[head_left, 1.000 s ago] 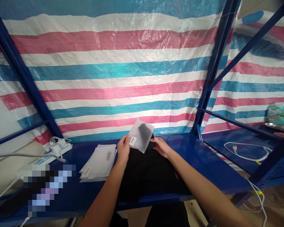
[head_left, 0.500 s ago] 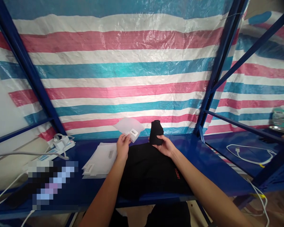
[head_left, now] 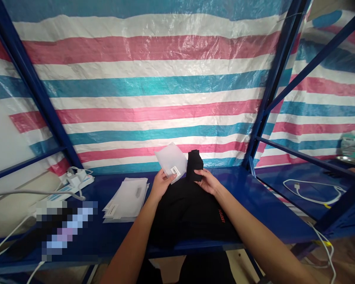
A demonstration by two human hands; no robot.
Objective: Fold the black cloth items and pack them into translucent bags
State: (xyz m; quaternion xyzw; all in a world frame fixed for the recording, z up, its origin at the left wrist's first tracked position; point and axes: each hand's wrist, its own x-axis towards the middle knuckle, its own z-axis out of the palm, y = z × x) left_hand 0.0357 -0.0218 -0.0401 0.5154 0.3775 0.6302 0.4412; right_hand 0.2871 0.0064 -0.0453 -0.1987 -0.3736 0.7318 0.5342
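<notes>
Between the thumb and fingers of my left hand (head_left: 162,184) is a translucent plastic bag (head_left: 172,158) with a white barcode label near its lower end. My right hand (head_left: 207,181) grips a small folded black cloth item (head_left: 194,165); its exact kind I cannot make out. The bag's right edge comes up against the black cloth, or very near it. Below both hands a larger black fabric piece (head_left: 189,215) with red lettering lies on the blue shelf. Left of my left forearm rests a stack of similar translucent bags (head_left: 126,199), some with labels.
The blue metal shelf (head_left: 269,213) has upright posts on both sides and a striped plastic sheet (head_left: 154,86) behind. A power strip with white plugs (head_left: 77,179) sits at the left, near a blurred-out object (head_left: 68,228). A white cable (head_left: 313,193) lies on the neighbouring shelf.
My left hand has moved right and turned the bag more upright, bringing it close to the black cloth. My right hand has barely shifted and still holds the cloth.
</notes>
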